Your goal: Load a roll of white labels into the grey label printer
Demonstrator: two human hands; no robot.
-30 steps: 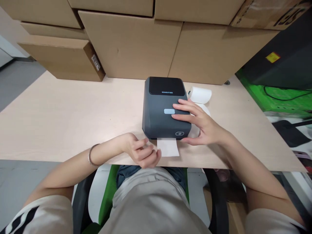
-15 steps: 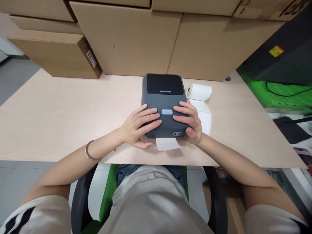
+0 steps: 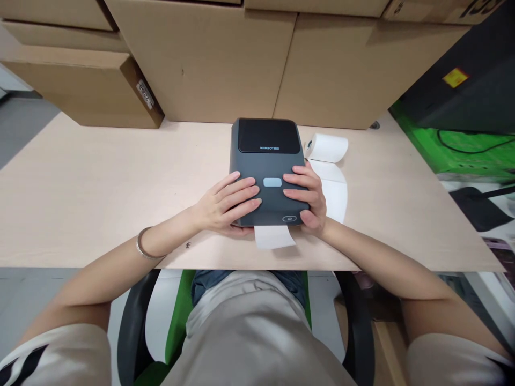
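A dark grey label printer [image 3: 269, 161] with a black window and a pale blue button sits on the table in front of me. My left hand [image 3: 229, 206] grips its left side, fingers laid over the top and thumb at the front lower edge. On the opposite side, my right hand [image 3: 308, 201] holds the printer with its fingers over the top edge and its thumb at the front right corner. A strip of white label paper [image 3: 274, 237] sticks out of the front slot. Behind the right hand lies a white paper roll [image 3: 328, 148], partly unrolled.
Cardboard boxes [image 3: 217, 64] stand stacked along the back of the pale wooden table [image 3: 100, 187]. A flatter box [image 3: 80, 88] is at the back left. To the right are a dark case [image 3: 462, 96] and a green surface [image 3: 418, 147] with a black cable.
My left thumb has moved in from below the printer to its front edge. The right hand keeps its hold, and the whole view has shifted slightly.
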